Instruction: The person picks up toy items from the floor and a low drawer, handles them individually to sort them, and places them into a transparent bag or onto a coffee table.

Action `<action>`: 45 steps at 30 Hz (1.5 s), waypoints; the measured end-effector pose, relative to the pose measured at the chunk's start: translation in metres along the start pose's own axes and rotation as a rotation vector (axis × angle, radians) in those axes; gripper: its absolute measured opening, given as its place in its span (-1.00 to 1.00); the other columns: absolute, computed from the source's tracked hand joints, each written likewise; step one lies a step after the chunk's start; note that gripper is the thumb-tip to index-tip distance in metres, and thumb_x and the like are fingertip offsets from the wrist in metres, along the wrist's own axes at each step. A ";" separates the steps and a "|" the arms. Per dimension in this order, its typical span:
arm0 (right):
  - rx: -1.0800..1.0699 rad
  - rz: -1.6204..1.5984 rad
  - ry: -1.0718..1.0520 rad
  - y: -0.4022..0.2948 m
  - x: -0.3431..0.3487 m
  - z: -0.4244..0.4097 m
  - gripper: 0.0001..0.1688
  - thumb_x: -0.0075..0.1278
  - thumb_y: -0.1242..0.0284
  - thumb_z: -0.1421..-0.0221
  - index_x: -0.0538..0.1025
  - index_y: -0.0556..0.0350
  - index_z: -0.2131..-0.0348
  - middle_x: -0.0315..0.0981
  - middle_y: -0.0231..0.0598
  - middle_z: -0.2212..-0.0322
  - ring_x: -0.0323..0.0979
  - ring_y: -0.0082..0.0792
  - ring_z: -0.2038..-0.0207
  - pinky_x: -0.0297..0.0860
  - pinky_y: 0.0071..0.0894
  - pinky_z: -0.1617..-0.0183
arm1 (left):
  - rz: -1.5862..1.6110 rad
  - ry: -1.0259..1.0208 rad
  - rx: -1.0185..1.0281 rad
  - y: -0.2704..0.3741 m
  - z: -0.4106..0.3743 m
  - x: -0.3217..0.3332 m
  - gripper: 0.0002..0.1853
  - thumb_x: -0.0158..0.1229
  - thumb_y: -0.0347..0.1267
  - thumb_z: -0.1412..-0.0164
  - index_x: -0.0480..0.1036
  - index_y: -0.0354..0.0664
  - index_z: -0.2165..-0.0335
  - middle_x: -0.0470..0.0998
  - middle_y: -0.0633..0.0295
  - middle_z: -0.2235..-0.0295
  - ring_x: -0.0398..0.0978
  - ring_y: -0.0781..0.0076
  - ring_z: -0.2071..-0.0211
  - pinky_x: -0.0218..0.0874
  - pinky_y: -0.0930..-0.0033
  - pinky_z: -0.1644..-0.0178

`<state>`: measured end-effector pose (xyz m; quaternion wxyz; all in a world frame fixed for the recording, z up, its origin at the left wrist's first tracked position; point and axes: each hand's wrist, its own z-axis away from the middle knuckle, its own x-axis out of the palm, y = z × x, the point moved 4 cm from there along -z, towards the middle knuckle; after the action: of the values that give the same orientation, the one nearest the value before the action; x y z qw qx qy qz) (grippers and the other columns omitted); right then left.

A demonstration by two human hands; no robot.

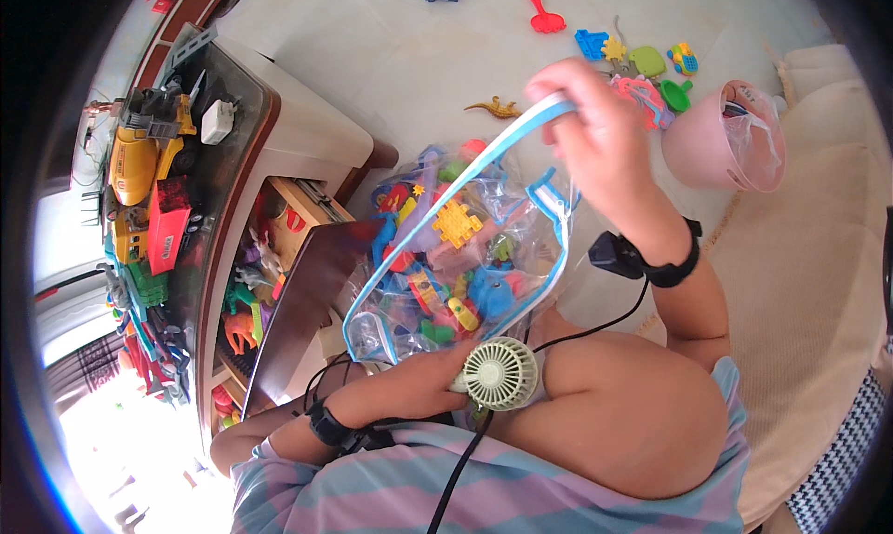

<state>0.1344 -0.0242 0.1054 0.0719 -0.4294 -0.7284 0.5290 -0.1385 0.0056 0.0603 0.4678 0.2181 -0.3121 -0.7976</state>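
Observation:
My right hand (593, 136) is raised over the floor and grips the blue-and-white trimmed rim (481, 158) of a clear plastic zipper bag. The bag (488, 318) stands open before me, filled with mixed plastic toys. Among them are a yellow puzzle-shaped piece (456, 223), a blue rounded toy (491, 291) and a yellow-and-red toy. My left hand (418, 387) is at the bag's near edge. A pale green mini fan (499, 373) covers its fingertips, so I cannot tell whether it holds the bag or the fan.
An open drawer (307, 220) with toy animals juts from the cabinet at left. Toy trucks, including a red dump bed (171, 223), crowd the cabinet top. A toy crocodile (494, 107), a red toy rake (544, 16) and a pink bin (698, 143) are on the floor. A beige-covered seat (788, 269) stands right.

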 end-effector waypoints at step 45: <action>0.708 -0.685 -1.271 0.120 0.131 0.059 -0.47 0.06 0.62 0.14 0.43 0.20 0.07 0.41 -0.32 0.12 0.35 -0.50 0.07 0.27 -0.52 0.01 | 0.160 0.143 0.252 -0.090 -0.004 -0.040 -0.23 0.24 -0.34 0.02 0.06 -0.16 -0.13 0.40 0.08 0.05 0.38 0.27 0.02 0.16 0.31 -0.06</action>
<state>0.0856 0.0343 -0.0657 -0.0663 0.2496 -0.5101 0.8204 -0.1718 0.0728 -0.0032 0.5195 0.3057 -0.3922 -0.6948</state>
